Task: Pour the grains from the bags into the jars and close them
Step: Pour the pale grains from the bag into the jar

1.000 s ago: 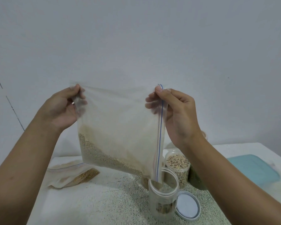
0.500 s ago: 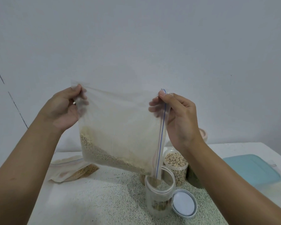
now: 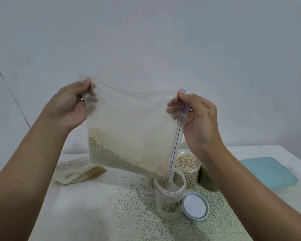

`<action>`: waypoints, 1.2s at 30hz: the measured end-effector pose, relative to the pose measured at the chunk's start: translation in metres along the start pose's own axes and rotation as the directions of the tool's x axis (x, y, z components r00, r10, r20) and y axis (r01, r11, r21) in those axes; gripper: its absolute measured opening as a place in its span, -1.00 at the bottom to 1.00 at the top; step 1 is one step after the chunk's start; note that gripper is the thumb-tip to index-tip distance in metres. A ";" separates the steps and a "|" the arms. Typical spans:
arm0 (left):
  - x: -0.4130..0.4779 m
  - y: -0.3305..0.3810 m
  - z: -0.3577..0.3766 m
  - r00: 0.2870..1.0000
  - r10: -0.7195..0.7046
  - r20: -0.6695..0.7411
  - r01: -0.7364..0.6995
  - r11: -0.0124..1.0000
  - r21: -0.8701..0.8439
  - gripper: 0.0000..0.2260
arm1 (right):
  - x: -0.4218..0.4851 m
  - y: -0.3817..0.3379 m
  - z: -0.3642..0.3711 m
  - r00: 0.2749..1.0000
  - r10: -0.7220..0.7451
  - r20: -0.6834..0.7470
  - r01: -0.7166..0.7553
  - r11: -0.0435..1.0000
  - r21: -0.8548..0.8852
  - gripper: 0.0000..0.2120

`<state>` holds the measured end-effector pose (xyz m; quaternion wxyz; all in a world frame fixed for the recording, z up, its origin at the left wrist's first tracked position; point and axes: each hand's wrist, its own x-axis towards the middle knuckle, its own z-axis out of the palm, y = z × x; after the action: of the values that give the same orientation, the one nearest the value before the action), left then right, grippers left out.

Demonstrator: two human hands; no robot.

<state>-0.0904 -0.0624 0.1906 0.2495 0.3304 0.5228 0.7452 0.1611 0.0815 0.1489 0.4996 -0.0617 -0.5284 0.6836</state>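
Two bare hands hold up a big see-through plastic zip bag (image 3: 134, 129) in front of a plain pale wall (image 3: 146, 32). The left hand (image 3: 69, 106) pinches the top left corner of the bag with its thumb and fingers closed on the plastic. The right hand (image 3: 196, 119) pinches the top right corner, right by the blue zip line that runs down that side of the bag. The bag is tipped so its low corner points down into the mouth of a clear round plastic jar (image 3: 169, 197). Small light brown grains (image 3: 115, 157) lie in a slanted heap along the bottom of the bag, sliding toward that low corner. The jar stands upright on a speckled grey-green mat (image 3: 111, 206) on the white table (image 3: 259, 150), and a few grains show at its bottom. A round white lid with a pale blue rim (image 3: 195, 208) lies flat on the mat, just beside the jar on its right. Behind the jar stands a second clear jar full of pale round beans (image 3: 188, 166), with no lid on it. A dark green jar (image 3: 207, 180) is next to it, partly hidden by the right arm. On the left, another plastic zip bag with brown grains (image 3: 80, 172) lies flat on the table. A flat light blue lid (image 3: 266, 171) lies on the far right.
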 end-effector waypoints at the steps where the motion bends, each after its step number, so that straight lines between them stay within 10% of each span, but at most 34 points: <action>1: 0.000 0.001 0.000 1.000 0.000 0.004 0.000 1.000 0.001 -0.61 | 0.000 0.000 -0.001 1.000 0.000 -0.005 0.000 1.000 0.000 -0.79; 36: 0.008 0.007 -0.001 0.998 -0.041 0.037 0.042 0.999 -0.008 -0.64 | 0.006 0.001 0.000 0.999 0.022 -0.029 -0.021 1.000 0.009 -0.81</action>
<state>-0.0966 -0.0596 0.1983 0.2760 0.3322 0.5216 0.7358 0.1575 0.0862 0.1506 0.5001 -0.0751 -0.5176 0.6902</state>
